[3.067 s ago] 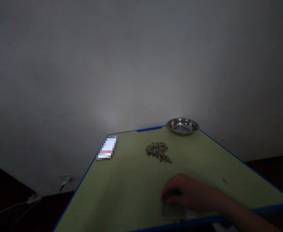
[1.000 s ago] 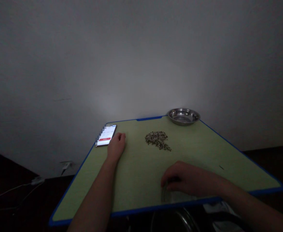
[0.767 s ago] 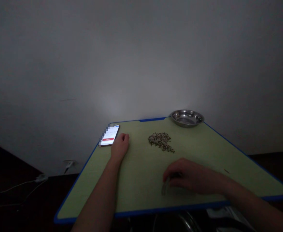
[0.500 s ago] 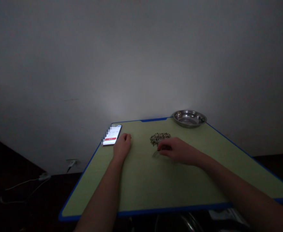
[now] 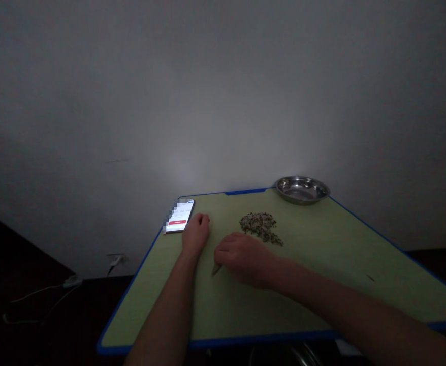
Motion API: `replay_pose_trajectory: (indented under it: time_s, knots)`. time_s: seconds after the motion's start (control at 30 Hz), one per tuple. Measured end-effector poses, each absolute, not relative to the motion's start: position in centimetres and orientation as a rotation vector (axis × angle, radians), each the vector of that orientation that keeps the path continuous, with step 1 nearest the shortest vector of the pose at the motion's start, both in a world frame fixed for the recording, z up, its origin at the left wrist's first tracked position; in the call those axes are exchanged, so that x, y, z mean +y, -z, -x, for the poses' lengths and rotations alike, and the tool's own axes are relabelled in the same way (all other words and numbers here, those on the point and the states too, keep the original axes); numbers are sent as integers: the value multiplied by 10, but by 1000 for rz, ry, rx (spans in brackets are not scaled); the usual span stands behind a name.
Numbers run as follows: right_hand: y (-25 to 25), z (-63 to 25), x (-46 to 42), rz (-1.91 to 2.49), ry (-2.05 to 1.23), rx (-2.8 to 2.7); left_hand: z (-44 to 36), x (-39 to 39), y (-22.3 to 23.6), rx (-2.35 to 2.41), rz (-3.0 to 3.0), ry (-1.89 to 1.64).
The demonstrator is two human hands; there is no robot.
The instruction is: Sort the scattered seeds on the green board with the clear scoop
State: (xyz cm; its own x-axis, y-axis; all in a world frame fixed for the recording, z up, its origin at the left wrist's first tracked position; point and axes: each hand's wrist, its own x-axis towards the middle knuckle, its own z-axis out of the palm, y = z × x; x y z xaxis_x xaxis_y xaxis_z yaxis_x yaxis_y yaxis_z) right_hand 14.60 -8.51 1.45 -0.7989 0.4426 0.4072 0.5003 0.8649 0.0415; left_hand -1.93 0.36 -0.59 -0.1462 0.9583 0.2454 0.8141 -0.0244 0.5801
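Observation:
My right hand (image 5: pixel 244 258) is low over the table, fingers pinched around a thin, pointed tool (image 5: pixel 216 271) whose tip points down toward me. Its exact kind is too dim to make out. Just beyond this hand lies a pile of small mixed dark and pale grains (image 5: pixel 258 222), with a looser tail of them toward the near right. My left hand (image 5: pixel 196 234) rests on the tabletop, closed, beside a phone (image 5: pixel 178 217) with a lit screen. What the curled left fingers hold, if anything, is hidden.
A shallow steel bowl (image 5: pixel 302 191) stands at the far right corner of the green, blue-edged table (image 5: pixel 322 300). A wall rises behind it. A small dark mark or sliver (image 5: pixel 371 277) shows at the right. Cables (image 5: pixel 70 280) and a plug are low at the left.
My right hand has moved left and toward me from the pile with the pointed tool. The grains now spread toward the near right. My left hand stays by the phone.

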Motion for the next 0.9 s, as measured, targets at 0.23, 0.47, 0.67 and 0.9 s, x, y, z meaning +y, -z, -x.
replay_pose_trajectory:
  time_s: [0.23,0.47,0.67,0.9]
  knots:
    - [1,-176,-80,701,223,-2684,19,3,6,2026,-1891,-923]
    - [3,-222,-73,771,186,-2645,18,0,4,2022,-1886,-919]
    - [-22,-228,-57,937,144,-2413,18,1,4,2049,-1887,-894]
    - [-40,-236,-2,1248,129,-2324,18,2,1,2059,-1874,-848]
